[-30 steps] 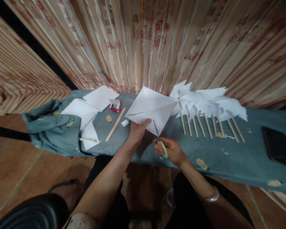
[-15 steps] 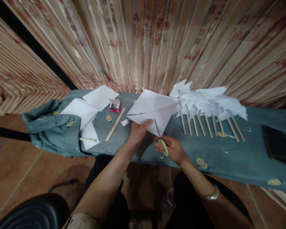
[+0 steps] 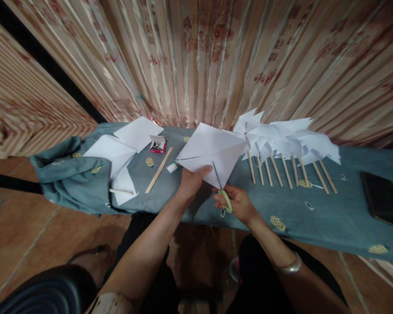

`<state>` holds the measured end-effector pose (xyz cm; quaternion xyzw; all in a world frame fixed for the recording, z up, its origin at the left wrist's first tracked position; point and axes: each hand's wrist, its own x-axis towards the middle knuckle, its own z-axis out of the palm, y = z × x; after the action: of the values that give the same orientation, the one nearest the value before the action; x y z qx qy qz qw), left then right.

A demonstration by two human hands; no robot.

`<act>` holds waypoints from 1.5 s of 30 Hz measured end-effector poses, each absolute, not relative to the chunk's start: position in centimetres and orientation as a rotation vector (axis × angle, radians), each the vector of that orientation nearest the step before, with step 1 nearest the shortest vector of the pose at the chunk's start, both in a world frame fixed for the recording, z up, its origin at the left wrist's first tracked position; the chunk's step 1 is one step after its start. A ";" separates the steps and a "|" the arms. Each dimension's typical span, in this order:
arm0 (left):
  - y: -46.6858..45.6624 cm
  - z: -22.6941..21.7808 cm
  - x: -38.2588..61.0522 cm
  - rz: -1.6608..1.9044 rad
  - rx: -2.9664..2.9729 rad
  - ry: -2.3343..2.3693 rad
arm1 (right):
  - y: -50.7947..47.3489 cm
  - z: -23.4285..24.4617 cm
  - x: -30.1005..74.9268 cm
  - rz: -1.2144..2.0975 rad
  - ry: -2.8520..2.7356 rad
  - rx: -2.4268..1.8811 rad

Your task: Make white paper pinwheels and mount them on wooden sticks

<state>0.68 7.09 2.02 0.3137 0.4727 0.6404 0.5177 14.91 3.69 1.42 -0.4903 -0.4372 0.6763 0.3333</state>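
My left hand [image 3: 194, 179] grips a square sheet of white paper [image 3: 212, 144] by its near edge, thumb on top. A slit runs into the sheet from its left corner. In my right hand [image 3: 236, 201] is a pair of scissors [image 3: 228, 204] with pale green handles; the blades lie at the sheet's near corner, pointing away from me. Just right of the sheet, a row of white paper pinwheels [image 3: 290, 137] on wooden sticks lies on the cloth. A tube with a white cap [image 3: 172, 167] is partly covered by the sheet's left side.
Left on the blue-grey cloth [image 3: 330, 226] lie loose wooden sticks [image 3: 159, 170], a small red-and-white box [image 3: 157, 145] of metal pins and white paper sheets [image 3: 109, 150]. A dark flat device [image 3: 381, 198] rests at the right. A patterned curtain [image 3: 196, 65] hangs behind.
The paper has shifted very slightly to the right. Both hands and the scissors stay in nearly the same place.
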 end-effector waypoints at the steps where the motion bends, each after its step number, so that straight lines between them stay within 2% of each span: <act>1: 7.1 2.0 0.7 1.532 0.751 1.141 | 3.7 1.5 14.9 1.766 -1.142 -1.282; 45: 6.4 2.0 0.8 1.470 0.763 1.160 | 4.0 0.4 15.3 1.691 -1.240 -1.278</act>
<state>0.84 6.43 2.02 0.3197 0.4861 0.6160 0.5311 15.27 3.96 0.42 -0.4902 -0.4756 0.6485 0.3361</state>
